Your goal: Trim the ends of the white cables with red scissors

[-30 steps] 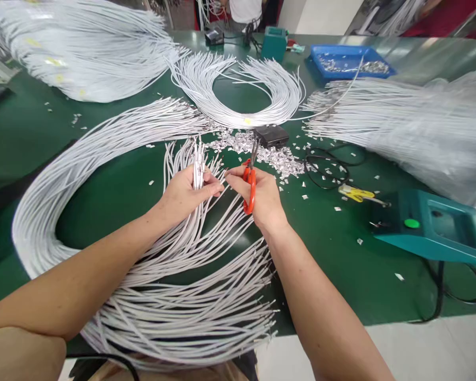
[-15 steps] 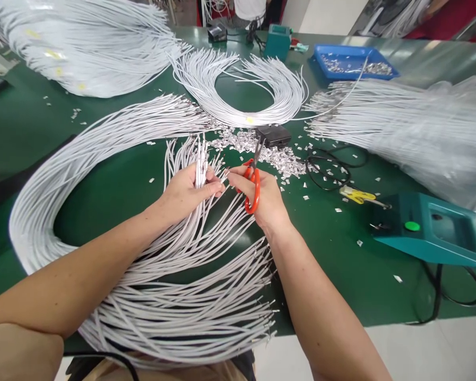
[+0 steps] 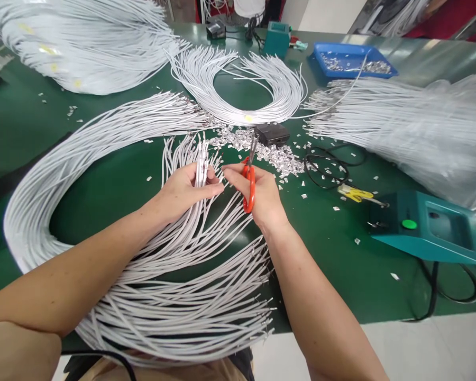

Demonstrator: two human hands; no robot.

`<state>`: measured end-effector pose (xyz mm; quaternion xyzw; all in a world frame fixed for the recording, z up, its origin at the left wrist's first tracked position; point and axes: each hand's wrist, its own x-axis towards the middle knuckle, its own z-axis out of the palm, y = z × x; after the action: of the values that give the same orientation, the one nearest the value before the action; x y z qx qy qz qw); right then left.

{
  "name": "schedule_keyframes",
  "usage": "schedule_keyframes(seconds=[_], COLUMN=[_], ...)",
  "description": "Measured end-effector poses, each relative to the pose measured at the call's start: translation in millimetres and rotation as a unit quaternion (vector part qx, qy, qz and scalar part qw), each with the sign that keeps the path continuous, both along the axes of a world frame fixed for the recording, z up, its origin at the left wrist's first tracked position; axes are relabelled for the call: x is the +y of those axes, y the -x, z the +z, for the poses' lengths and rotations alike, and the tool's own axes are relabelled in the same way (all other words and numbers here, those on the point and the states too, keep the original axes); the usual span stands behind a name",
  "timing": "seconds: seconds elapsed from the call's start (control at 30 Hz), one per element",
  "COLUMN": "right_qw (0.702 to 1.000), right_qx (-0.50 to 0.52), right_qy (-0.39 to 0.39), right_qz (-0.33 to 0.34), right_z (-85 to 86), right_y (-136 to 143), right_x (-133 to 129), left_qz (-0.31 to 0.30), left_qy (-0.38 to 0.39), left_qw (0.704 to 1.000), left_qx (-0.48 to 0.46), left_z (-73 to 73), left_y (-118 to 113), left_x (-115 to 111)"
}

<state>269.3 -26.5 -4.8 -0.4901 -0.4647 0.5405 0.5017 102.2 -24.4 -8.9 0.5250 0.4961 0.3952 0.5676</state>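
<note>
The right hand (image 3: 262, 193) is edging nearer the left hand (image 3: 184, 191), orange-handled scissors (image 3: 252, 190) now turning more edge-on; its fingertips are pressing together, contents unclear. Left fingers are clasping slim, smooth white wires (image 3: 201, 173) upright above the green table (image 3: 321, 286).

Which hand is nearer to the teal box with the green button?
Right. The right hand, holding orange-handled scissors, is to the left of the teal box; the left hand, gripping white wires, is farther left.

White cables (image 3: 202, 165), bunched upright — orange-handled scissors (image 3: 252, 182) nearby
</note>
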Motion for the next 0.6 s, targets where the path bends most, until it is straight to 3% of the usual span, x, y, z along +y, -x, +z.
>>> schedule_keyframes(seconds=[0.1,0.23,0.3,0.6], right_qw=[1.0,0.987,0.98,0.995], right_qx=[-0.003,-0.069,-0.092,-0.063], right_qy=[0.004,-0.011,-0.045,-0.039], right_qz=[0.002,-0.144,-0.168,-0.071], right_z=[-1.2,-5.4,-7.4,2.6], right_y=[-1.2,-1.7,-1.3,-0.1], right_x=[1.1,2.0,1.7,-3.2], left_qz=[-0.056,-0.077,-0.071,-0.065], left_qy=[0.023,0.059,0.065,0.039], left_qw=[0.998,0.994,0.995,0.997], left_qx=[0.01,0.042,0.034,0.026], left_z=[2.0,5.2,6.5,8.8], left_y=[4.3,9.7,9.8,1.1], left_x=[2.1,5.0,5.1,1.4])
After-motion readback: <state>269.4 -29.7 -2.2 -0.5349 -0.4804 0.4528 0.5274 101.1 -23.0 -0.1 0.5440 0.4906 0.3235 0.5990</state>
